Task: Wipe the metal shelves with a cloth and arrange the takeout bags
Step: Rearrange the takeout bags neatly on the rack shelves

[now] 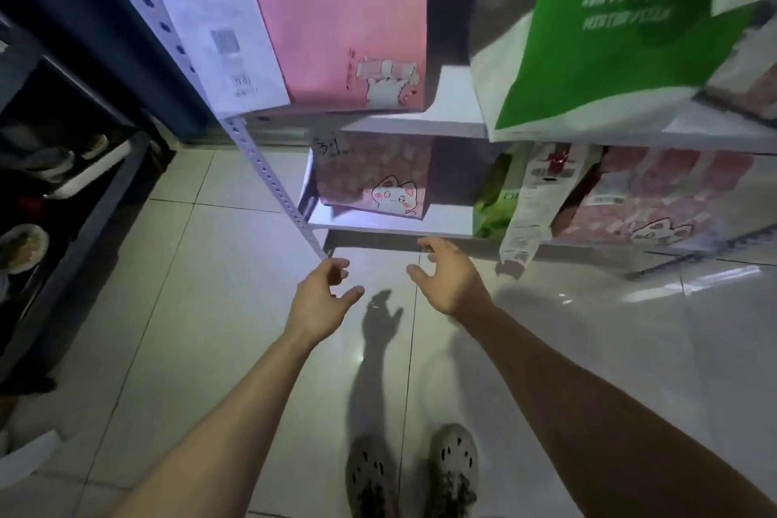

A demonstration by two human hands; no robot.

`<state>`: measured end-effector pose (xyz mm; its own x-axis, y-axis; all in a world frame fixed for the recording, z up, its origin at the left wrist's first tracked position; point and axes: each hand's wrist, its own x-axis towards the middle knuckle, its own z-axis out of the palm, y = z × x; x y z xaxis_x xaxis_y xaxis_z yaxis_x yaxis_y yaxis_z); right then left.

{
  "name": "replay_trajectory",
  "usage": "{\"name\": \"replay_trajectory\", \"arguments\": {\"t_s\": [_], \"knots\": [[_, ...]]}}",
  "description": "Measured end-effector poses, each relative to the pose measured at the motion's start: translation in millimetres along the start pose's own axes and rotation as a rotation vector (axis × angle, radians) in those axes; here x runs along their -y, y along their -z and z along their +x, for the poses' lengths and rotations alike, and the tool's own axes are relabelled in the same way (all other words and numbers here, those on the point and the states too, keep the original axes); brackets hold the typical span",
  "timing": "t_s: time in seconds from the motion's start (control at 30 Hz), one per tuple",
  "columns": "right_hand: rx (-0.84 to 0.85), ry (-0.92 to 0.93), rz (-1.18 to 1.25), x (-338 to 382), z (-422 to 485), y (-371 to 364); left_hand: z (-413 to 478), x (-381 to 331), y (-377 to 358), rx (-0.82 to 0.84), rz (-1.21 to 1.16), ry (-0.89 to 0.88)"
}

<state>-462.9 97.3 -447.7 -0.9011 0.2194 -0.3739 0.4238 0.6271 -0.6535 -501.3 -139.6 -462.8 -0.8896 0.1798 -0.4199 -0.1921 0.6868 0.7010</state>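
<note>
So my left hand (pixel 326 294) and right hand (pixel 447 278) are both empty here, fingers loosely spread and half curled, held out low over the floor (pixel 210 307) just in front of the lower shelf (pixel 391 226). Left fingertips (pixel 342 264) are right by the foot of the perforated upright post (pixel 269 177), can't tell if they're actually touching it. No cloth anywhere in view, so my guess is this is the bag-arranging part. Nearest thing is the pink cat bag (pixel 374 181) sitting at the left end of that lower shelf, pretty much straight ahead of both hands. It looks like a stiff paper bag, so probably light and boxy but easy to dent, and I'd take it with a palm on each side down low rather than pinch the top edge. Further right on the same shelf there's a small green bag (pixel 492 210) with a long receipt (pixel 527 202) hanging down past the shelf edge, which I reckon would rip if snagged, then another pink bag (pixel 656 198). Up on the upper shelf (pixel 420 124) the big green bag (pixel 622 46) looks soft and floppy and hangs over the front lip, so that one probably wants a hand under its base.
</note>
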Motion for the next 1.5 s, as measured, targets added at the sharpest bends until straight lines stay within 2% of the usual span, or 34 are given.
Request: {"name": "replay_trajectory", "arguments": {"t_s": [0.2, 0.37, 0.47, 0.6, 0.7, 0.83, 1.1, 1.3, 1.5], "knots": [[-0.147, -0.008, 0.063, -53.7, 97.7, -56.4, 115.3, 40.4, -40.6, -0.136, -0.066, -0.088], [-0.359, -0.006, 0.105, -65.7, 174.8, -67.3, 213.5, 37.8, -27.2, -0.316, -0.122, -0.123], [-0.328, -0.024, 0.113, -65.9, 201.3, -67.9, 247.0, 39.6, -20.1, -0.321, -0.128, -0.095], [-0.245, -0.007, 0.169, -65.5, 206.8, -69.9, 258.8, 32.9, -15.1, -0.302, -0.294, -0.006], [-0.266, -0.064, 0.197, -66.4, 195.9, -65.7, 250.2, 34.3, -13.3, -0.262, -0.317, -0.006], [-0.252, -0.099, 0.239, -66.0, 154.0, -59.1, 196.5, 33.9, -17.4, -0.247, -0.274, -0.041], [-0.134, -0.241, 0.28, -23.1, -1.2, -18.2, 35.8, 14.0, 13.1, -0.15, -0.21, 0.101], [-0.055, -0.309, 0.262, 24.4, -138.6, 30.2, -105.4, -32.9, 56.5, -0.142, -0.149, 0.152], [-0.074, -0.255, 0.292, 51.0, -256.5, 98.1, -236.8, -108.0, 80.3, -0.17, -0.133, 0.127]]}}
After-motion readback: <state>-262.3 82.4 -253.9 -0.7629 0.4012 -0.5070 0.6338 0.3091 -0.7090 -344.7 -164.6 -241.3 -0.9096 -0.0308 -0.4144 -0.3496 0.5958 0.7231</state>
